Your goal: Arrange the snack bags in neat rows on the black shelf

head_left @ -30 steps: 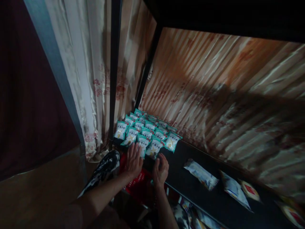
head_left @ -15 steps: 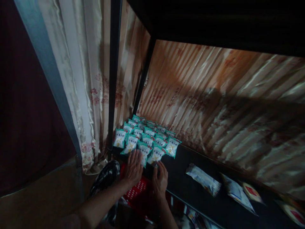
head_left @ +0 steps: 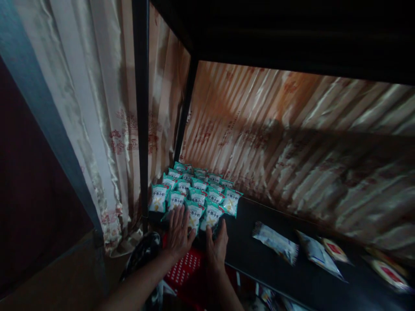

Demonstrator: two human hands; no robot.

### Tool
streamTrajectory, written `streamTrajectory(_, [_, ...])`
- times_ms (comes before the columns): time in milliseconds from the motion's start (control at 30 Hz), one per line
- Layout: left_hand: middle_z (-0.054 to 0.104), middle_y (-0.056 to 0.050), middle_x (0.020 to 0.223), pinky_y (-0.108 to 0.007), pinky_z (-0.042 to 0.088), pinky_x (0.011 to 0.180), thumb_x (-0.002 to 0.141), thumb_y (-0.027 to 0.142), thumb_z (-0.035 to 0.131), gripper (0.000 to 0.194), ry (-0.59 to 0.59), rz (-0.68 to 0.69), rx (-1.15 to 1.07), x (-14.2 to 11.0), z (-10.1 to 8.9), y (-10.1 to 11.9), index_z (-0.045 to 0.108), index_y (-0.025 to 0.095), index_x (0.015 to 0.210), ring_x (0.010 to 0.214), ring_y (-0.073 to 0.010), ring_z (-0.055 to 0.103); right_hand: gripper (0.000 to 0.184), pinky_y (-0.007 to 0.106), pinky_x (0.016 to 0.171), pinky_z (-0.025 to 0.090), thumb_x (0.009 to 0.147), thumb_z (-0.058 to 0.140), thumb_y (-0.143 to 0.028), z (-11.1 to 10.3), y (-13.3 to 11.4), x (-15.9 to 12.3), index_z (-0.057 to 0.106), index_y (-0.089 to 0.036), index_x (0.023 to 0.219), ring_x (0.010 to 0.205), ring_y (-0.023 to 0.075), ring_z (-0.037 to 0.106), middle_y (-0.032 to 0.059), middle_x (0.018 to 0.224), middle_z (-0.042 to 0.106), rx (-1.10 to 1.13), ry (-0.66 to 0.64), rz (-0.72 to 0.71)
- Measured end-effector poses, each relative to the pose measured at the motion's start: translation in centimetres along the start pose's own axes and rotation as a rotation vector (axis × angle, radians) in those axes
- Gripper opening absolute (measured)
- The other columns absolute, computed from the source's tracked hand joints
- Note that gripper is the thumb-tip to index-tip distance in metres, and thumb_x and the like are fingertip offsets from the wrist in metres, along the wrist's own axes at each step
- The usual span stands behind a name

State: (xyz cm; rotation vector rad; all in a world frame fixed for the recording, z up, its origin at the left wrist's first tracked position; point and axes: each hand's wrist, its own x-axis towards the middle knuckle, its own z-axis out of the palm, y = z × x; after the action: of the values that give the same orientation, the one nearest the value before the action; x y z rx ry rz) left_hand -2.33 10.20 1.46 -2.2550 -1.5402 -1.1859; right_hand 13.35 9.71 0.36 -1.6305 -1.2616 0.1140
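Note:
Several teal and white snack packets (head_left: 194, 194) lie in overlapping rows at the left end of a black shelf (head_left: 246, 250). My left hand (head_left: 178, 231) lies flat with its fingers spread, fingertips on the front packets. To its right, my right hand (head_left: 216, 244) also has its fingers stretched out, pressing against the front right packet. Neither hand holds anything.
A red perforated basket (head_left: 183, 270) sits below the shelf under my wrists. Further right on the shelf lie a pale wrapped packet (head_left: 275, 242) and other red and white packets (head_left: 333, 250). Cream curtains (head_left: 97, 112) hang behind and to the left. A black upright post (head_left: 142, 108) stands at the shelf's corner.
The view has shifted so the shelf looks closer. My right hand has uncurled from a loose fist to flat fingers against the packets. My left hand stays flat on the front row.

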Motion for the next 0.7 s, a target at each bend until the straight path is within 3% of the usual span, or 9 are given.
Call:
streamTrajectory(233, [0.028,-0.018,0.15,-0.049,0.023,0.111,0.092,0.04,0.04,0.066,-0.063,0.034,0.009,0.5,0.6,-1.2,0.019,0.01,0.146,0.141,-0.0293,0.018,0.085,0.05,0.103,0.033,0.081,0.043,-0.066,1.5,0.3,-0.3,0.026,-0.011,0.143,0.13,0.0335,0.038,0.0217,0.142,0.038,0.039,-0.056,0.048])
streamTrajectory(333, [0.03,-0.017,0.149,-0.05,0.024,0.111,0.091,0.038,0.04,0.066,-0.106,0.055,-0.007,0.5,0.4,-1.4,0.017,0.01,0.147,0.141,-0.029,0.017,0.087,0.05,0.104,0.033,0.08,0.045,-0.066,1.8,0.5,-0.6,0.023,-0.011,0.144,0.131,0.034,0.036,0.0226,0.144,0.036,0.049,-0.065,0.058])
streamTrajectory(433, [0.026,-0.016,0.151,-0.053,0.023,0.111,0.092,0.036,0.037,0.064,-0.065,0.027,-0.021,1.0,-0.3,-1.7,0.015,0.013,0.147,0.142,-0.0297,0.014,0.093,0.051,0.105,0.031,0.077,0.045,-0.069,1.7,0.1,-0.8,0.024,-0.008,0.144,0.132,0.0359,0.035,0.0247,0.143,0.035,0.048,-0.071,0.099])
streamTrajectory(567, [0.022,-0.014,0.153,-0.054,0.019,0.112,0.093,0.029,0.034,0.058,0.088,-0.193,0.031,2.7,-1.3,-3.4,0.016,0.016,0.147,0.143,-0.0287,0.009,0.098,0.052,0.107,0.028,0.075,0.043,-0.072,1.5,-0.6,-0.7,0.025,-0.003,0.143,0.133,0.0376,0.032,0.0266,0.144,0.033,0.038,-0.072,0.118])
streamTrajectory(700, [0.016,-0.018,0.154,-0.055,0.021,0.112,0.093,0.031,0.036,0.058,0.225,-0.429,0.069,4.5,-1.1,-6.1,0.023,0.011,0.145,0.143,-0.0317,0.007,0.097,0.052,0.106,0.029,0.075,0.046,-0.07,1.7,-0.6,-0.6,0.024,-0.005,0.143,0.132,0.0375,0.034,0.0259,0.144,0.034,0.038,-0.073,0.138])
